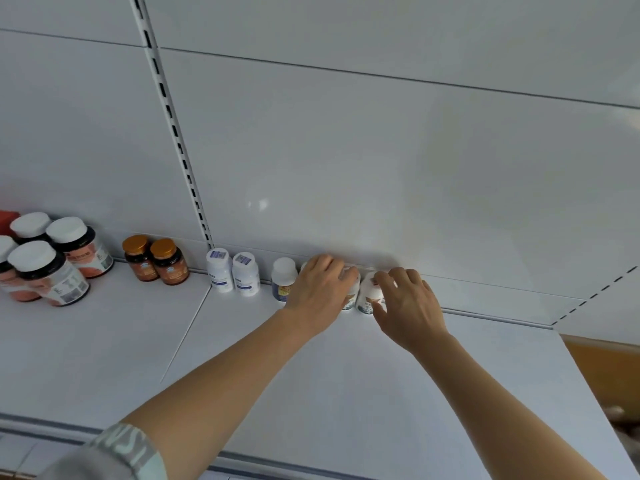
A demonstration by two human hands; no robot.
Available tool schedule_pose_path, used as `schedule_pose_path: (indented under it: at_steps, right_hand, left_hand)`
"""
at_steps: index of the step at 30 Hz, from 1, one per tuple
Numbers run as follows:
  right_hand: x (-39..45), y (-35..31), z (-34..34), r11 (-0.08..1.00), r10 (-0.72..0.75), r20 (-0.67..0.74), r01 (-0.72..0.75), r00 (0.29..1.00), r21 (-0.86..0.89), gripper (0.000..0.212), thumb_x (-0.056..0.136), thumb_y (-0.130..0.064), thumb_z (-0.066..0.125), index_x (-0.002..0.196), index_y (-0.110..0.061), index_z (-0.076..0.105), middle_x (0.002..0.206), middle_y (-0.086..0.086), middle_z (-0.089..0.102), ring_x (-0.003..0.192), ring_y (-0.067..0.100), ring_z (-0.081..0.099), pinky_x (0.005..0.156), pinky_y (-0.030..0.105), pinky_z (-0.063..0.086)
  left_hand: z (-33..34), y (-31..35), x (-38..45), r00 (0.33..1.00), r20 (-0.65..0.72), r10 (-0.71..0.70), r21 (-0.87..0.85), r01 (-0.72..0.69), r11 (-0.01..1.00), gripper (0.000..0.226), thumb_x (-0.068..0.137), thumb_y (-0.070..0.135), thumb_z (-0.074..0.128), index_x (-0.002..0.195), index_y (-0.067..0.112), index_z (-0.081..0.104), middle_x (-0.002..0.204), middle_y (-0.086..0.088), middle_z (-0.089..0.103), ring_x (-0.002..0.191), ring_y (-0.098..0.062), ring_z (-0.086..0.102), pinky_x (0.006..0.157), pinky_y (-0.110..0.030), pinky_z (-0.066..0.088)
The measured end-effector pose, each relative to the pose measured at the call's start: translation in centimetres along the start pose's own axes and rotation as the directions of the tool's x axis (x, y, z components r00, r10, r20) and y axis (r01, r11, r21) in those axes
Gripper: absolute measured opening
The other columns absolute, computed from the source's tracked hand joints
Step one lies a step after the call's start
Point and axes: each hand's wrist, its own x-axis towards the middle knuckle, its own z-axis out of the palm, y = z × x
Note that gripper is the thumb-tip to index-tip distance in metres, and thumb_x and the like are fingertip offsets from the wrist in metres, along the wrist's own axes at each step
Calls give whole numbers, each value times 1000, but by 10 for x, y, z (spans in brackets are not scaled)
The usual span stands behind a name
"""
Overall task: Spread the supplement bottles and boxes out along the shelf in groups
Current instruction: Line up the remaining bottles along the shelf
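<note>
Both hands work at the back of the white shelf [346,375], against the rear panel [346,168]. The left hand [320,294] curls its grip over a white bottle [349,299], largely hiding it. The right hand [410,306] pinches the neighbouring white bottle [367,299] with thumb and fingertips. Left of these two bottles stand a blue-labelled bottle [283,278], a pair of white bottles [233,273], two amber bottles [156,259], then large dark bottles [52,261] with white caps.
</note>
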Motion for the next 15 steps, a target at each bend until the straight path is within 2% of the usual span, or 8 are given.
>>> schedule_pose_path:
  at_steps: [6,15]
  right_hand:
    - [2,9,14,999,-26,1,26,1000,27,37,67,-15,80,98,-12,60,91,6,59,77,29,52,60,36,48]
    - [3,10,16,999,-36,6,36,999,21,40,70,-21,82,102,-11,59,96,7,59,81,30,53,63,39,51]
  left_hand:
    - [7,8,5,999,-15,-48,58,49,997,33,67,11,78,92,16,56,87,-3,53,84,-27,52,77,-35,44]
    - [8,6,7,1000,0,-21,48,21,999,33,68,12,77,93,16,56,88,-3,54,84,-27,53,78,-36,45]
